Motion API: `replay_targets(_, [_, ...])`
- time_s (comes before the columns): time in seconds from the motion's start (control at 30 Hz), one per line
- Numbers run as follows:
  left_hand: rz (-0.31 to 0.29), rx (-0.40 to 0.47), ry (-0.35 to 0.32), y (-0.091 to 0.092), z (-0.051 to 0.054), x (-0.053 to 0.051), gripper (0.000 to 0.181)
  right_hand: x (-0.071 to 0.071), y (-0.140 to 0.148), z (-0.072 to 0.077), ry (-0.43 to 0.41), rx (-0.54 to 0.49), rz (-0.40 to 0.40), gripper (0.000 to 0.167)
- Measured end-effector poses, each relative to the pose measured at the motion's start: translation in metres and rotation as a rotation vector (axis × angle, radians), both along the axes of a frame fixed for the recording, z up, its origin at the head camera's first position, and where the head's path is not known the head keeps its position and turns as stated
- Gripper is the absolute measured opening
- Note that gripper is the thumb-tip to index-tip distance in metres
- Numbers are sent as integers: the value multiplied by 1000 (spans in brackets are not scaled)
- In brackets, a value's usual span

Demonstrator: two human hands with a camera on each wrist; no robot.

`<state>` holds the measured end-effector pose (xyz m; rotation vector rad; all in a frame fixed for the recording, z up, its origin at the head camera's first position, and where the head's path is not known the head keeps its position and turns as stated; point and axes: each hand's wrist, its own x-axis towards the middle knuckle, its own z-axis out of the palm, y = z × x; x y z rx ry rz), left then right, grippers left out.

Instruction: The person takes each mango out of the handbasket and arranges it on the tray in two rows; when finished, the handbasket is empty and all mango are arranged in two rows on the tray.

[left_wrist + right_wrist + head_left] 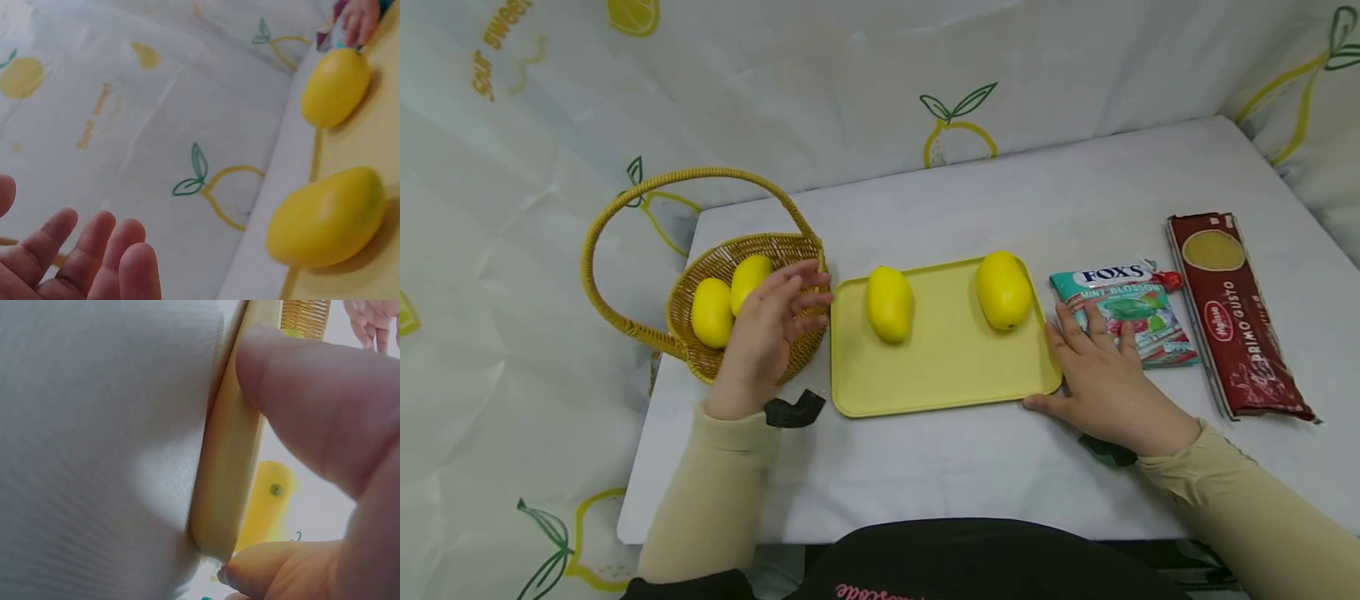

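Seemingly, the right hand (1111, 393), spread without gripping, steadies the tray (940, 371) at its near right corner; the left hand (766, 327), loose-fingered, empty, overhangs the basket (775, 244).

The left fingers (812, 301) hide part of the basket (805, 350), and the head view's edge cuts pink lettering (852, 592).

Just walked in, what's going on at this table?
A person is working bare-handed with yellow fruits and a basket. Two fruits lie in the basket, two on the yellow tray. The left hand is over the basket, holding nothing. The right hand is at the tray's right edge, thumb by the near corner, other fingertips over the Fox's candy bag. A Primo Gusto packet lies farther right.
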<state>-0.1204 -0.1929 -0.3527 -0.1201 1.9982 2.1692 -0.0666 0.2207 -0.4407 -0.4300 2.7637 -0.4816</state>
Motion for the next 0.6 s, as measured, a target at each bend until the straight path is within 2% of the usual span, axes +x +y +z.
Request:
replay_targets(0.07, [22, 108, -26, -22, 12, -11, 35, 0, 0, 0, -7, 1, -4, 121])
replay_targets(0.13, [40, 182, -70, -45, 22, -25, 34, 0, 0, 0, -11, 1, -8, 121])
replay_targets(0.23, [88, 234, -187, -75, 29, -46, 35, 0, 1, 1, -14, 2, -10, 122])
replay_targets(0.4, [241, 253, -374, -102, 27, -73, 39, -1, 1, 1, -16, 3, -10, 122])
replay_targets(0.5, [327, 261, -421, -109, 24, -81, 49, -1, 0, 1, -14, 1, -8, 121])
replay_targets(0.6, [373, 210, -441, -112, 21, -84, 57, -1, -1, 0, -15, -1, -8, 121])
